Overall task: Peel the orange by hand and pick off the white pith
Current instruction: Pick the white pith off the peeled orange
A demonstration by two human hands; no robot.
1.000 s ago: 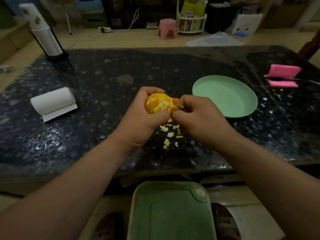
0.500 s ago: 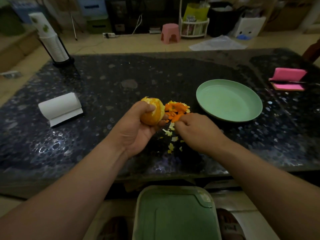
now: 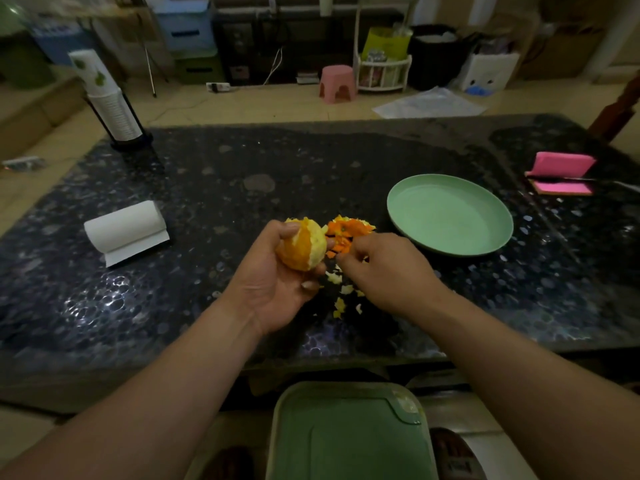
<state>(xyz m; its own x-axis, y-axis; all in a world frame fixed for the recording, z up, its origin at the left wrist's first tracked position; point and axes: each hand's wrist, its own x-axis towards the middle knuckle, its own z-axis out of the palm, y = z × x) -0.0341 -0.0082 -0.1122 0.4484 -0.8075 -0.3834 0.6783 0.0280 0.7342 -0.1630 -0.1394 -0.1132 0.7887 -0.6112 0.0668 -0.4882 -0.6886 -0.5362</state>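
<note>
Your left hand (image 3: 273, 285) cups the partly peeled round orange (image 3: 302, 245) in curled fingers; your right hand (image 3: 388, 271) curls its fingers just above pale pith scraps (image 3: 335, 278), and I cannot tell whether it pinches anything.

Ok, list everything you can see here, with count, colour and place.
orange: one, partly peeled, in the left hand
peel pieces: one pile, orange, on table beside the orange
pith scraps: several, pale, on table between the hands
plate: one, green, table right
paper roll: one, white, table left
cup stack: one, white, far left corner
pink pad: one, table's far right
container: one, green, below table's near edge
stool: one, pink, floor beyond
table: one, dark speckled
left hand: grips the orange
right hand: fingers curled, by the peel
</note>
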